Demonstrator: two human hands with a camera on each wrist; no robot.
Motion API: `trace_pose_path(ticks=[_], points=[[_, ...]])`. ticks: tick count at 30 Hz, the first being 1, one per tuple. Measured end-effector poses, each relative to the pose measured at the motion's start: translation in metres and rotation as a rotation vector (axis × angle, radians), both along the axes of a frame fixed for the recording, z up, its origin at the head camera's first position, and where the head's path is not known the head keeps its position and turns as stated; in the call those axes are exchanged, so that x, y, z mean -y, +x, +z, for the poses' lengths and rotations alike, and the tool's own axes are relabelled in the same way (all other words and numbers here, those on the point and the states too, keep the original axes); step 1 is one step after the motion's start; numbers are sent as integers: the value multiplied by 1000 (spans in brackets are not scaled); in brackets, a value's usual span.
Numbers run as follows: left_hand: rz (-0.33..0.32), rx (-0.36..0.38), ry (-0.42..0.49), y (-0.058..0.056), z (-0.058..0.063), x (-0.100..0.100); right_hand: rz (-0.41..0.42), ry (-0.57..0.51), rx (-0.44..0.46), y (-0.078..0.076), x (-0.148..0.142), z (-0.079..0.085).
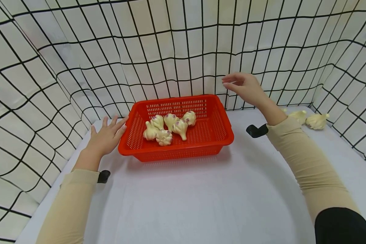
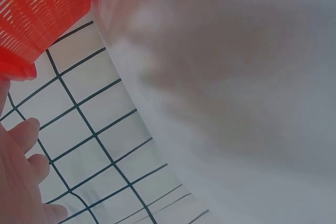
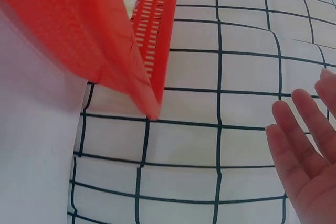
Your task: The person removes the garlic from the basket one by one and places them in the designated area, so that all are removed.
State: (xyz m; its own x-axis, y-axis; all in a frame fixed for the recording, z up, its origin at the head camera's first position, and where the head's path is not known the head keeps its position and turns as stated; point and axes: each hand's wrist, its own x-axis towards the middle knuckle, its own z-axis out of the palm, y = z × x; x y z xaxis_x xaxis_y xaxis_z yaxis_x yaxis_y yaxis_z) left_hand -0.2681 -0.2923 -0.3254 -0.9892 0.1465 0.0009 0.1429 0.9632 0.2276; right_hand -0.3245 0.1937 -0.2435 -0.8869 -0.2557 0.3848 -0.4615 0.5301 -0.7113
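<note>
The basket (image 1: pixel 177 154) is set on the table (image 1: pixel 177 203), in front of the wire grid (image 1: pixel 218 24). Six garlic bulbs (image 1: pixel 180 128) are contained in it, grouped toward its left and middle; the floor at its right end is left bare.

At least two loose bulbs (image 1: pixel 317 122) are located on the table at the far right, near the grid and well apart from the basket. A further pale piece is partly hidden by the right sleeve (image 1: pixel 305 162), so an exact count cannot be given.

The left hand (image 1: pixel 106 137) is placed at the left rim of the basket with its fingers spread. The fingertips are at or just beside the rim; firm contact cannot be confirmed. Nothing is gripped.

The right hand (image 1: pixel 245 88) is held raised beyond the back right corner of the basket, clear of the rim. Its fingers are slightly bent and parted from the thumb; the palm is shown bare in the right wrist view.

Progress is judged to be partial: six bulbs are inside, and the loose bulbs are outside, with room available for them. Whether bulbs are being added or removed cannot be determined.
</note>
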Motion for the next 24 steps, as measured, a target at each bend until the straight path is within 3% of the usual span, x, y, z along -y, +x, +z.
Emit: trace_pose_path(ticks=[13, 24], points=[[-2, 2, -4, -1, -1, 1, 29, -218, -2, -22, 25, -3], [0, -8, -3, 0, 0, 0, 75, -245, 37, -37, 56, -10]])
